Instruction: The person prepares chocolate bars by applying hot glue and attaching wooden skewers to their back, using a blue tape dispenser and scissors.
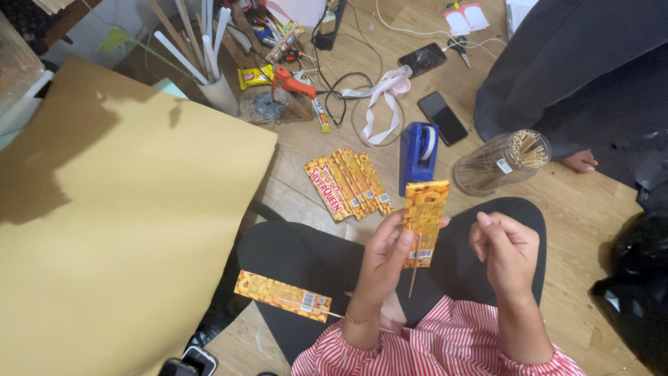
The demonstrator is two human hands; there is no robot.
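We are holding a yellow chocolate bar (425,221) upright in our left hand (384,261), the thumb pressing on its lower face and the fingers wrapping behind it, so the bar is rising above and just to the right of that hand. A thin wooden skewer (414,277) is hanging down from the bar's bottom edge, beside the left palm. Our right hand (506,252) is hovering to the right of the bar, apart from it, fingers loosely curled inward and holding nothing we can make out. Another bar on a skewer (282,295) is resting on our lap, down-left of the left wrist. Beyond the left hand, a fan of bars (348,184) and a blue tape dispenser (417,154) are lying on the floor.
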